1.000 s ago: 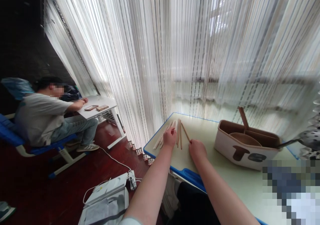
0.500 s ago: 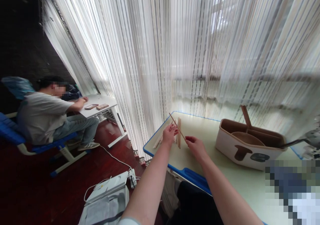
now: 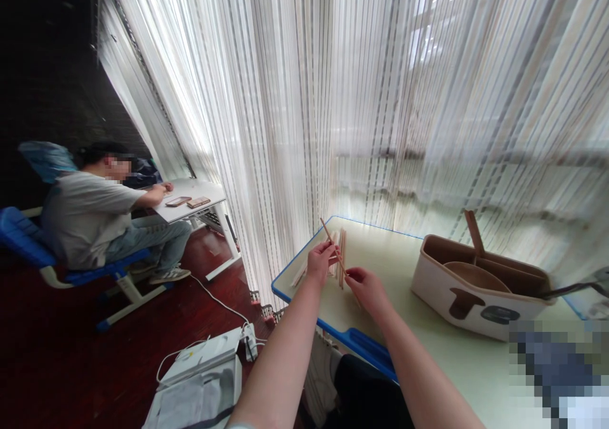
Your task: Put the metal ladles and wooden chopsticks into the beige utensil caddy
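Note:
A thin wooden stick, about as slender as a chopstick, slants between my two hands above the table. My left hand is closed around its middle, with the far end sticking out beyond the fingers. My right hand pinches the near end between thumb and fingertips. Beneath and beside my left hand, several similar loose sticks lie on the pale tabletop, roughly side by side and partly covered by that hand.
To the right stands a white and brown divided box with an upright brown handle. A blue rim edges the table. At the left a person sits at a white desk. A white case and cables lie on the floor.
My left fingers have closed on the stick's middle. My right hand has moved slightly left and down, still pinching its near end. The view has shifted a little.

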`<state>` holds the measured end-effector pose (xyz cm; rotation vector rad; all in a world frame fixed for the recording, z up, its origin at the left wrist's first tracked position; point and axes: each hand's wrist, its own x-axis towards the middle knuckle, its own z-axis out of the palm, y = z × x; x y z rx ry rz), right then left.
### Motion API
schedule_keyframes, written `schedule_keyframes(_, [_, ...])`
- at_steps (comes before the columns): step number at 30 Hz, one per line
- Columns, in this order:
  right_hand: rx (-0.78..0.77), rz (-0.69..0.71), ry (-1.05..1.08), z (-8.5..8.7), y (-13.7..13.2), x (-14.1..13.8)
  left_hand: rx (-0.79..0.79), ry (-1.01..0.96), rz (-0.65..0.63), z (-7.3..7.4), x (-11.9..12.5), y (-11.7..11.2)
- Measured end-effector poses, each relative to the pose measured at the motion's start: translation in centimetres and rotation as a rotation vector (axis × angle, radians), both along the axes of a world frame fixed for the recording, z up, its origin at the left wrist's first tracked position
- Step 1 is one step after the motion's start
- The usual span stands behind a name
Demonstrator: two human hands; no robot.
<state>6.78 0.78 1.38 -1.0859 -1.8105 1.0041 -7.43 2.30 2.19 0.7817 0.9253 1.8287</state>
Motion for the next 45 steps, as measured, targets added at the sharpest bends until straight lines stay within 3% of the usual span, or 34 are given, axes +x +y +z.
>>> schedule_keyframes(4, [0.054,-0.03,-0.038,0.0,0.3,0.5,-0.044,0.017,0.088,1.2,0.7,-0.4])
schedule_keyframes(7, [0.084,-0.039,-0.047,1.2,0.5,1.3,-0.031,0.097,0.044,3.2,2.0,-0.4])
schedule_keyframes(11, [0.178,-0.086,-0.051,4.9,0.3,3.7,0.068,0.224,-0.071,7.3,4.7,-0.5])
schedule_keyframes(16, [0.251,-0.144,-0.224,8.9,-1.2,8.8,0.254,0.28,-0.132,12.2,9.0,-0.4])
schedule_keyframes(22, [0.272,-0.267,-0.176,12.4,-3.3,14.3,0.304,0.263,-0.231,15.6,15.2,0.5])
schedule_keyframes(26, [0.296,-0.431,-0.235,16.9,-3.7,17.3,0.399,0.22,-0.32,18.3,18.9,0.6])
schedule_keyframes(31, [0.378,-0.445,-0.488,22.2,-2.3,20.4,0.483,0.249,-0.414,21.8,21.5,1.3])
schedule_keyframes(37, [0.328,-0.356,-0.849,24.5,0.6,22.2,0.572,0.237,-0.388,24.3,22.8,3.5])
schedule_keyframes(41, [0.328,-0.337,-0.89,25.5,1.5,22.6,0.585,0.225,-0.369,25.5,23.5,4.0])
schedule_keyframes(45, [0.423,-0.339,-0.896,26.1,2.3,23.0,0.607,0.311,-0.398,25.9,24.0,4.3])
